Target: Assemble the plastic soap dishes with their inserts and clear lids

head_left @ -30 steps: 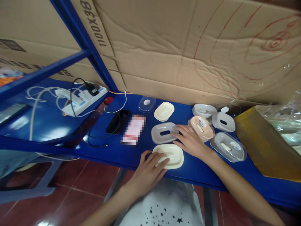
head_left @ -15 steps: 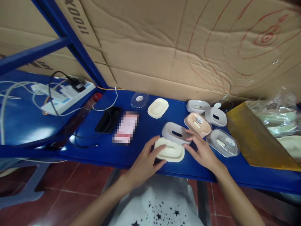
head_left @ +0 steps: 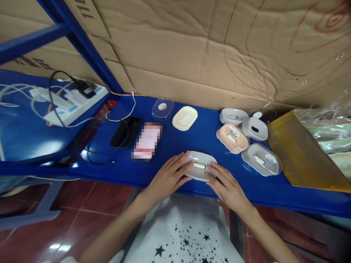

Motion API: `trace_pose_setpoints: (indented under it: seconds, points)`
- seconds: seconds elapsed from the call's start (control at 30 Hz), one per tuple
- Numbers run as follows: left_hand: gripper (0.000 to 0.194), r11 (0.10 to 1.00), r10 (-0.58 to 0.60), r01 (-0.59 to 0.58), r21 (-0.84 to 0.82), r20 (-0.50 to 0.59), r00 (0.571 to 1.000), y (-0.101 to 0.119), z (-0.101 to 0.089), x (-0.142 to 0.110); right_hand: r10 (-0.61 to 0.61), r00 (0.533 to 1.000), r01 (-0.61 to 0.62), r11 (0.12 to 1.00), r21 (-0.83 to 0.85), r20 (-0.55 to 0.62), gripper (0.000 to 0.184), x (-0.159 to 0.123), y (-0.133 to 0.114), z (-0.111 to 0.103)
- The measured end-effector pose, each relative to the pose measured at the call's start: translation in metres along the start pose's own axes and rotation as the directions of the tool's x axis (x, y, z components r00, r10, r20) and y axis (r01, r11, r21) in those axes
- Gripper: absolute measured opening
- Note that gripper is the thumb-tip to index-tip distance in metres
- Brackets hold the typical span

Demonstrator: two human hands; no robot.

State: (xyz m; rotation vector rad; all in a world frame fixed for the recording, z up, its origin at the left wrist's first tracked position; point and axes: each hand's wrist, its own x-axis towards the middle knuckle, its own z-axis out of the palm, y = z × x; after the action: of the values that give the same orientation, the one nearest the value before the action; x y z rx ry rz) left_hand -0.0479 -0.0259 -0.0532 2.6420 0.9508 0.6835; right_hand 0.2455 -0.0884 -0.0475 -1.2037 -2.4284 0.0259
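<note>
Lowered since the earlier frame, the grey dish [head_left: 203, 175] now sits over the cream piece [head_left: 199, 165], which shows through its slot, on the table [head_left: 161, 170] near the front edge. Left of it lies the phone [head_left: 147, 141]. The left hand [head_left: 166, 179] spreads around its left end; the right hand [head_left: 230, 188], fingers spread, touches its right.
</note>
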Motion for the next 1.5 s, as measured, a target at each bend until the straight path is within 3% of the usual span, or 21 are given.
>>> trace_pose_setpoints:
  seconds: [0.17,0.27,0.3,0.37,0.4,0.53,0.63,0.7,0.77,0.8,0.83,0.87,0.97,1.1,1.3,1.5]
  points:
    - [0.050,1.000,0.002,-0.002,0.017,0.016,1.000,-0.009,-0.023,0.018,0.036,0.999,-0.037,0.999,0.032,0.034,0.040,0.006,0.007,-0.002]
    - [0.049,0.982,-0.166,0.168,0.083,-0.028,0.986,-0.035,-0.045,0.052,0.081,0.996,-0.081,0.997,-0.004,0.025,0.052,0.018,0.013,-0.001]
    - [0.053,0.956,-0.257,0.258,0.137,-0.025,0.966,-0.048,-0.052,0.067,0.091,0.996,-0.091,0.996,-0.022,0.021,0.057,0.022,0.014,0.000]
    - [0.060,0.843,-0.486,0.474,0.256,-0.018,0.874,-0.077,-0.065,0.098,0.104,0.994,-0.103,0.994,-0.043,0.016,0.065,0.030,0.013,0.001]
    - [0.061,0.804,-0.542,0.528,0.272,-0.028,0.840,-0.092,-0.069,0.114,0.111,0.994,-0.110,0.993,-0.040,0.013,0.067,0.033,0.011,0.002]
    - [0.069,0.703,-0.672,0.656,0.274,-0.045,0.739,-0.139,-0.078,0.156,0.162,0.987,-0.162,0.987,0.004,-0.009,0.067,0.035,-0.001,0.007]
    - [0.065,0.688,-0.688,0.682,0.247,-0.074,0.722,-0.144,-0.081,0.159,0.219,0.975,-0.217,0.975,0.041,-0.041,0.064,0.027,-0.006,0.011]
    - [0.061,0.721,-0.648,0.656,0.223,-0.117,0.752,-0.130,-0.085,0.147,0.268,0.962,-0.263,0.962,0.076,-0.060,0.064,0.021,-0.006,0.012]
    - [0.061,0.819,-0.536,0.550,0.164,-0.126,0.835,-0.107,-0.086,0.125,0.334,0.940,-0.324,0.939,0.120,-0.076,0.067,0.015,-0.005,0.011]
    - [0.061,0.921,-0.380,0.386,0.045,-0.109,0.919,-0.093,-0.085,0.113,0.367,0.926,-0.353,0.925,0.142,-0.087,0.068,0.014,-0.005,0.010]
    - [0.061,0.974,-0.214,0.210,-0.081,-0.051,0.975,-0.080,-0.082,0.102,0.394,0.914,-0.376,0.913,0.161,-0.098,0.071,0.013,-0.004,0.010]
    - [0.063,0.983,-0.066,0.070,-0.170,0.030,0.997,-0.067,-0.078,0.091,0.409,0.906,-0.387,0.905,0.176,-0.110,0.074,0.013,-0.003,0.009]
    - [0.065,0.970,0.102,-0.082,-0.231,0.076,0.992,-0.044,-0.059,0.073,0.381,0.917,-0.358,0.917,0.177,-0.122,0.084,0.016,0.000,0.009]
    - [0.070,0.961,0.173,-0.138,-0.238,0.133,0.976,-0.046,-0.040,0.076,0.273,0.959,-0.264,0.958,0.111,-0.072,0.086,0.026,0.009,0.006]
    - [0.070,0.955,0.206,-0.155,-0.253,0.188,0.960,-0.055,-0.037,0.085,0.137,0.990,-0.137,0.990,0.043,0.013,0.078,0.043,0.024,-0.001]
    - [0.055,0.961,0.150,-0.111,-0.252,0.141,0.979,-0.051,-0.031,0.077,0.123,0.990,-0.122,0.992,0.018,-0.063,0.071,0.043,0.025,0.007]
